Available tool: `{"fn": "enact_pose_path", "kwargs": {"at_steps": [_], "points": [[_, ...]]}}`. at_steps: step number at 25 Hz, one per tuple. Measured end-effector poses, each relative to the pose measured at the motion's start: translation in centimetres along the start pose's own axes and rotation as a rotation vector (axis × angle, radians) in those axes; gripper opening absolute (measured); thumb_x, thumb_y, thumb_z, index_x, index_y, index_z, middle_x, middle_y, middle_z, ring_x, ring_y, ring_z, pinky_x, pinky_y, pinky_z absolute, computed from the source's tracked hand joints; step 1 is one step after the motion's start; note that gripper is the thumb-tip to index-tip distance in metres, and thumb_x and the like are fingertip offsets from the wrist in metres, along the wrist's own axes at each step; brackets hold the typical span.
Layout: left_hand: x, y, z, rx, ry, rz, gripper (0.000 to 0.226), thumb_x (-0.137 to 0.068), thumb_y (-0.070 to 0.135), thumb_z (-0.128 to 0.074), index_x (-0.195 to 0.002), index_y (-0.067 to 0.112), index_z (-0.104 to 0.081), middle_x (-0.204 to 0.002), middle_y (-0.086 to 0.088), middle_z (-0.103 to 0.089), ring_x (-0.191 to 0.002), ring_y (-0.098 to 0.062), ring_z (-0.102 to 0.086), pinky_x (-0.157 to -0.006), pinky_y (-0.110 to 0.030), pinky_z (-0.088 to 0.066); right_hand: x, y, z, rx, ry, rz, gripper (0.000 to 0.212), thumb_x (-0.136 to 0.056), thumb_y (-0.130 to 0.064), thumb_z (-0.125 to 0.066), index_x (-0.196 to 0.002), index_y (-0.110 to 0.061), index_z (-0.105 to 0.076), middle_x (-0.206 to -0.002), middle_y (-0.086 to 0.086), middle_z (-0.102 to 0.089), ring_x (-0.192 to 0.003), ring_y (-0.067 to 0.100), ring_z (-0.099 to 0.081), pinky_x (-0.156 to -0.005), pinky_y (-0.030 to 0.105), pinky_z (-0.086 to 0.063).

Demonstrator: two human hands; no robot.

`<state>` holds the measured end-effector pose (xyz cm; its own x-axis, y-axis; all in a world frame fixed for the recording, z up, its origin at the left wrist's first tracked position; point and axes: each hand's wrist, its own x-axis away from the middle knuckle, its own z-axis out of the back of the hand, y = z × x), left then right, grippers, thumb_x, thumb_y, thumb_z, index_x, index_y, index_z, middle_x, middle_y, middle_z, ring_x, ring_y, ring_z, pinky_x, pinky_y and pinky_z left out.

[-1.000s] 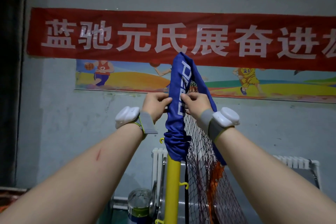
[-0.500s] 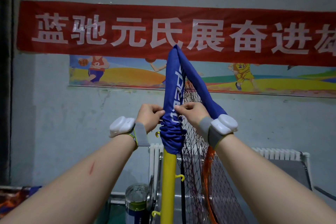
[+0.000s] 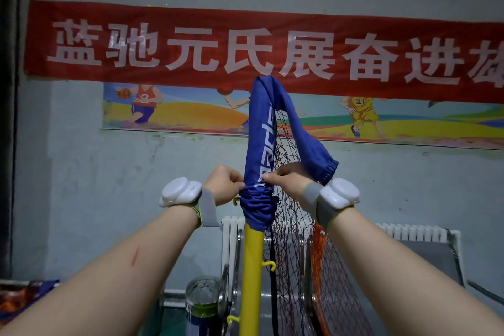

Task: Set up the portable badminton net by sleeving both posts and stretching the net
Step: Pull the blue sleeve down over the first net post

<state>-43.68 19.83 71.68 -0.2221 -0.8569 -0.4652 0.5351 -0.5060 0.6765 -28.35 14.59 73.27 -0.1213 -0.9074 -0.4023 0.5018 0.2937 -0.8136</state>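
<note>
Blue net sleeve [image 3: 261, 144], slack end flopped lower than before; left hand [image 3: 225, 185] and right hand [image 3: 289, 181] pinch its gathers on yellow post [image 3: 252, 267], best eased down evenly past the hook [image 3: 236, 201].

Indoor sports hall, red slogan banner [image 3: 261, 49], basketball mural [image 3: 300, 117] on pale wall, radiator [image 3: 409, 234], badminton net [image 3: 294, 254]

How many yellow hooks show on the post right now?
3: one hook just left of the bunched blue sleeve, one midway on the yellow post, one lower left. Sleeve may hide more.
</note>
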Motion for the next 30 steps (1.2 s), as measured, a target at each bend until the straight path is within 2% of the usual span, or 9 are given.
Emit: {"fn": "enact_pose_path", "kwargs": {"at_steps": [3,5,10,13,15,18,22,27,30], "points": [[-0.3,1.6,0.9,0.011,-0.014,0.004,0.034,-0.088,0.006,-0.050,-0.121,0.001,-0.056,-0.113,-0.013,-0.062,-0.104,-0.026,-0.058,-0.091,-0.031,-0.044,-0.6,-1.0,1.1,0.132,0.004,-0.055,0.030,-0.082,-0.021,-0.067,-0.101,0.002,-0.064,-0.087,0.009,-0.059,-0.073,0.017,-0.052,-0.067,0.023,-0.040],[-0.9,2.7,1.3,0.119,0.083,-0.040,0.035,-0.090,0.010,-0.048,-0.123,0.003,-0.054,-0.119,-0.013,-0.061,-0.110,-0.028,-0.057,-0.096,-0.033,-0.043,-1.3,-1.4,1.6,0.155,0.083,-0.063,0.029,-0.084,-0.022,-0.064,-0.102,0.001,-0.062,-0.085,0.010,-0.059,-0.067,0.018,-0.050,-0.065,0.028,-0.041],[-2.4,4.5,1.6,0.207,0.306,-0.191,0.023,-0.091,0.010,-0.050,-0.102,0.000,-0.066,-0.103,-0.018,-0.069,-0.098,-0.034,-0.061,-0.090,-0.042,-0.050,-2.7,-2.9,1.1,-0.110,0.217,0.117,0.026,-0.089,-0.003,-0.047,-0.111,0.002,-0.059,-0.107,0.022,-0.064,-0.089,0.032,-0.059,-0.077,0.030,-0.044],[-2.8,4.2,1.5,0.160,0.370,-0.184,0.020,-0.089,0.008,-0.052,-0.091,-0.002,-0.069,-0.092,-0.021,-0.070,-0.084,-0.033,-0.061,-0.078,-0.032,-0.046,-2.9,-3.1,0.8,-0.171,0.166,0.131,0.025,-0.090,0.001,-0.047,-0.111,0.003,-0.060,-0.096,0.014,-0.063,-0.074,0.018,-0.054,-0.056,0.010,-0.041],[-2.6,3.9,1.7,0.127,0.349,-0.193,0.021,-0.089,0.007,-0.051,-0.086,-0.003,-0.069,-0.086,-0.019,-0.070,-0.075,-0.024,-0.056,-0.073,-0.030,-0.043,-2.9,-3.0,0.8,-0.194,0.129,0.113,0.024,-0.090,0.001,-0.048,-0.109,0.004,-0.061,-0.089,0.008,-0.061,-0.075,0.016,-0.053,-0.055,0.010,-0.041],[-1.9,3.5,1.7,0.069,0.297,-0.197,0.023,-0.089,0.006,-0.049,-0.073,-0.003,-0.064,-0.070,-0.013,-0.060,-0.066,-0.020,-0.048,-0.067,-0.027,-0.037,-2.5,-2.6,0.8,-0.062,0.156,0.060,0.024,-0.091,-0.008,-0.052,-0.110,0.002,-0.062,-0.099,0.013,-0.062,-0.087,0.020,-0.054,-0.068,0.018,-0.043],[-1.2,3.1,1.4,0.008,0.249,-0.174,0.026,-0.091,0.009,-0.049,-0.078,-0.006,-0.066,-0.068,-0.013,-0.057,-0.065,-0.022,-0.046,-0.063,-0.026,-0.035,-1.9,-2.2,0.8,-0.013,0.146,0.072,0.025,-0.089,-0.008,-0.056,-0.109,0.006,-0.060,-0.091,0.007,-0.055,-0.083,0.016,-0.049,-0.047,0.003,-0.033],[-0.2,1.4,0.6,-0.038,0.137,-0.116,0.025,-0.091,0.011,-0.051,-0.088,-0.006,-0.068,-0.090,-0.026,-0.068,-0.083,-0.034,-0.062,-0.079,-0.037,-0.049,-0.6,-1.1,1.2,0.216,0.058,0.020,0.025,-0.084,-0.013,-0.061,-0.105,0.001,-0.065,-0.102,0.016,-0.064,-0.093,0.026,-0.057,-0.081,0.031,-0.047],[0.1,0.8,0.2,-0.035,0.112,-0.099,0.024,-0.091,0.012,-0.051,-0.089,-0.005,-0.069,-0.089,-0.021,-0.069,-0.087,-0.032,-0.064,-0.081,-0.034,-0.050,-0.2,-0.8,1.2,0.195,0.054,-0.030,0.028,-0.081,-0.014,-0.064,-0.105,0.000,-0.066,-0.114,0.019,-0.064,-0.108,0.033,-0.059,-0.092,0.036,-0.047]]}}
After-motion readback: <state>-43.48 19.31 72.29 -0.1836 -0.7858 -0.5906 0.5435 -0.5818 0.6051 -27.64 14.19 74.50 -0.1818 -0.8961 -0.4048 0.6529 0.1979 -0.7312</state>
